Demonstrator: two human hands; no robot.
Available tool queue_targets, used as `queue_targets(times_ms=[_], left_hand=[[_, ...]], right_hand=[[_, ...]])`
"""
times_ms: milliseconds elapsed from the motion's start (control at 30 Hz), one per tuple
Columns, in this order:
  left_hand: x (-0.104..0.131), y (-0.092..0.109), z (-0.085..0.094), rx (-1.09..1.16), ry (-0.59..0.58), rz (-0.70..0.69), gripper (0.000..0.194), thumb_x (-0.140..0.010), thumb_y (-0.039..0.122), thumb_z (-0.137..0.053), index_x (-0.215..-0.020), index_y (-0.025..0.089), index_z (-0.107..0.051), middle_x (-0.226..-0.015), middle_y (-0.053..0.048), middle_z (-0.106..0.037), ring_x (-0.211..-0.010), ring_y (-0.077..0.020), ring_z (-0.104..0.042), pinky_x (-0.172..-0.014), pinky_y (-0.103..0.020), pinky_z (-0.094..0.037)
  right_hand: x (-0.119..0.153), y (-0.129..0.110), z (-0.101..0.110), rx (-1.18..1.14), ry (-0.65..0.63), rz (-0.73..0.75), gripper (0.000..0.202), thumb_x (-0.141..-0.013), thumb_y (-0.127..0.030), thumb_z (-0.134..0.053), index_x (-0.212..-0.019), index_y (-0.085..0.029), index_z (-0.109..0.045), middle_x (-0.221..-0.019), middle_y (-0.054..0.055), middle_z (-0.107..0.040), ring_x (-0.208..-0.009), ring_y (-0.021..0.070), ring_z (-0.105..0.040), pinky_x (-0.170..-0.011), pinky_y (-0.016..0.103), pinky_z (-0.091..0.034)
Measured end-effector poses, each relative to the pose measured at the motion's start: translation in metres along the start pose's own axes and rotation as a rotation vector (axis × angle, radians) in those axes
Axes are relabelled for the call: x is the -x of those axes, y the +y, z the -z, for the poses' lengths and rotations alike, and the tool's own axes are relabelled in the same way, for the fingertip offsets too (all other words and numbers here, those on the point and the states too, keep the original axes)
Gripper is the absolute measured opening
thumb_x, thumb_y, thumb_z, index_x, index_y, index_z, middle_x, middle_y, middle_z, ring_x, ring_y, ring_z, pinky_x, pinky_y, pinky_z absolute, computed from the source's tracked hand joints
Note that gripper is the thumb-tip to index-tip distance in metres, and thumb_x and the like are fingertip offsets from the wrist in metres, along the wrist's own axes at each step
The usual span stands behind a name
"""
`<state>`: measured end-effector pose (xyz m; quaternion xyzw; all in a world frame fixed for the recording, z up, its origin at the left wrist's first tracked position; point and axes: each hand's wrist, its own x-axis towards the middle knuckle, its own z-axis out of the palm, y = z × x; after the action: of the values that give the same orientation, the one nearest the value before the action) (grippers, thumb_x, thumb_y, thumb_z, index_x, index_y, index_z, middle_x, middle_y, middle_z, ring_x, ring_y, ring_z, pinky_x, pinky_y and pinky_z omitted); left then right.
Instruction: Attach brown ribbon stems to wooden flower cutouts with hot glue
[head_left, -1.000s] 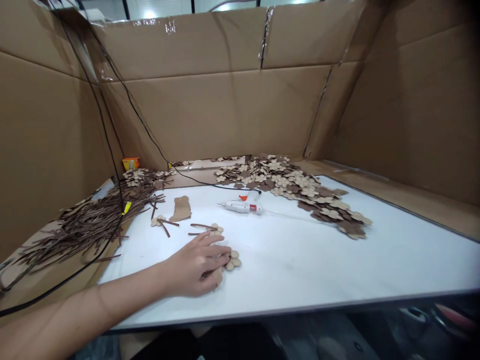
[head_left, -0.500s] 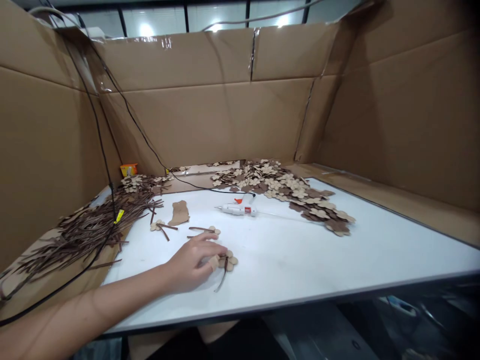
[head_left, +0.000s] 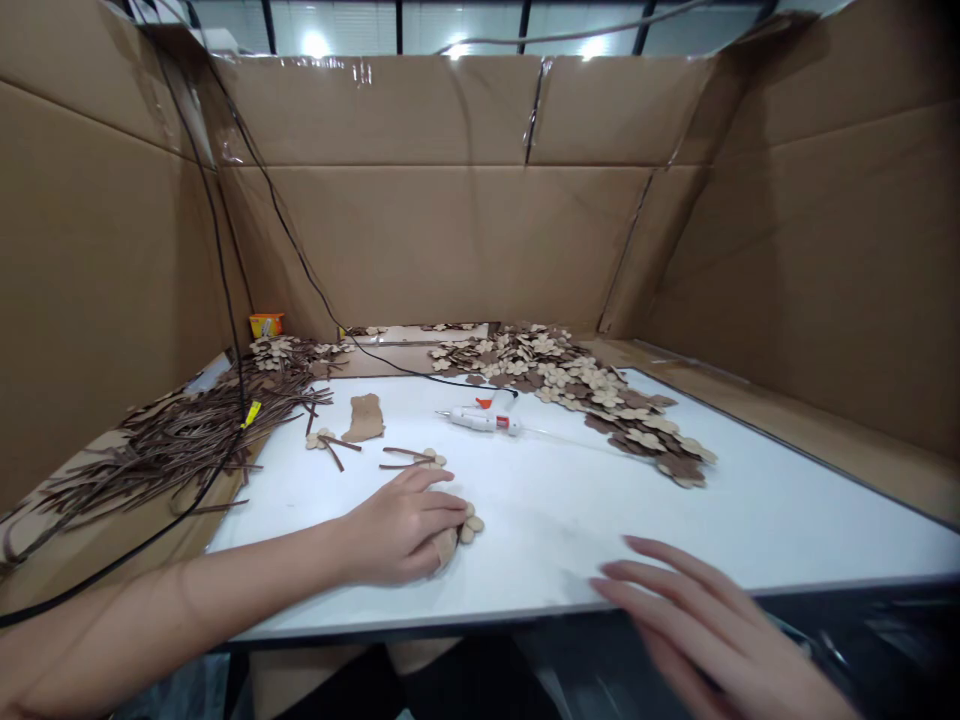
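My left hand [head_left: 401, 525] rests on the white board, a tan bandage on its thumb. Its curled fingers and thumb close on a beige flower cutout [head_left: 472, 523], covering the flower's left part and its dark strip. My right hand [head_left: 697, 620] hovers over the front edge with fingers stretched out, holding nothing and slightly blurred. Beyond the left hand lies a beige flower with dark strips [head_left: 427, 458]. Another flower with strips [head_left: 321, 439] sits farther left. A white glue gun [head_left: 484, 419] lies at the middle, a clear glue stick trailing from its back.
Beige and brown flower cutouts [head_left: 570, 375] are heaped at the back right. Dark brown strips [head_left: 187, 440] pile up on the left. A brown scrap [head_left: 365, 417] lies nearby. A black cable [head_left: 315, 285] hangs down to the glue gun. Cardboard walls [head_left: 435, 240] enclose the board.
My right hand has come into view at the lower right. My left hand has closed farther over the flower, hiding its strip. The view has shifted slightly.
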<state>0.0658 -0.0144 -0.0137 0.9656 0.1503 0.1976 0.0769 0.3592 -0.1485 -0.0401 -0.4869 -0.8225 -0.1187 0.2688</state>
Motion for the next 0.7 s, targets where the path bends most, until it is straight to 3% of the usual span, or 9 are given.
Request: queue_targets(times_ms=[67,200,267,367,567,700], left_hand=[[-0.001,-0.001,0.001,0.101,0.015,0.01,0.033,-0.087,0.018,-0.041,-0.113,0.016,-0.06,-0.115,-0.006,-0.063,-0.118,-0.0247,-0.044,-0.105,-0.039,-0.028],[-0.001,-0.011,0.0,0.369,0.13,0.203,0.03,-0.091,0.027,-0.038,-0.102,0.018,-0.065,-0.103,-0.007,-0.065,-0.111,-0.0204,-0.049,-0.1,-0.034,-0.033],[-0.001,-0.016,-0.001,0.452,0.18,0.363,0.029,-0.091,0.03,-0.041,-0.101,0.019,-0.065,-0.105,-0.007,-0.061,-0.11,-0.0204,-0.048,-0.097,-0.033,-0.036],[-0.003,-0.02,-0.004,0.468,0.148,0.493,0.027,-0.089,0.031,-0.045,-0.102,0.021,-0.066,-0.105,-0.007,-0.059,-0.106,-0.0209,-0.049,-0.095,-0.034,-0.036],[-0.006,-0.014,-0.004,0.337,-0.014,0.34,0.022,-0.085,0.036,-0.052,-0.097,0.024,-0.066,-0.098,-0.004,-0.061,-0.099,-0.0219,-0.044,-0.09,-0.034,-0.032],[-0.008,-0.008,-0.005,0.333,-0.019,0.396,0.025,-0.083,0.042,-0.054,-0.096,0.022,-0.064,-0.095,-0.005,-0.058,-0.097,-0.0228,-0.042,-0.087,-0.035,-0.033]], right_hand=[[-0.042,-0.023,-0.004,0.0,-0.106,0.15,0.039,-0.084,-0.019,-0.05,-0.121,-0.03,-0.053,-0.118,0.003,-0.06,-0.116,0.0227,-0.049,-0.089,0.034,-0.05],[-0.09,-0.05,-0.021,-0.032,-0.247,0.161,0.043,-0.086,-0.013,-0.042,-0.127,-0.025,-0.047,-0.124,0.006,-0.055,-0.11,0.0209,-0.053,-0.09,0.038,-0.049],[-0.093,-0.05,-0.028,-0.068,-0.309,0.135,0.044,-0.086,-0.012,-0.04,-0.128,-0.026,-0.046,-0.126,0.005,-0.054,-0.112,0.0197,-0.052,-0.092,0.037,-0.048],[-0.085,-0.044,-0.034,-0.137,-0.354,0.076,0.042,-0.089,-0.015,-0.037,-0.128,-0.026,-0.047,-0.132,0.004,-0.049,-0.12,0.018,-0.047,-0.097,0.034,-0.045],[-0.075,-0.043,-0.038,-0.226,-0.381,-0.038,0.039,-0.092,-0.023,-0.033,-0.13,-0.024,-0.045,-0.137,0.003,-0.045,-0.124,0.0173,-0.043,-0.104,0.036,-0.037],[-0.077,-0.046,-0.038,-0.254,-0.383,-0.072,0.035,-0.093,-0.025,-0.034,-0.125,-0.02,-0.047,-0.135,0.006,-0.047,-0.124,0.0174,-0.043,-0.108,0.041,-0.032]])
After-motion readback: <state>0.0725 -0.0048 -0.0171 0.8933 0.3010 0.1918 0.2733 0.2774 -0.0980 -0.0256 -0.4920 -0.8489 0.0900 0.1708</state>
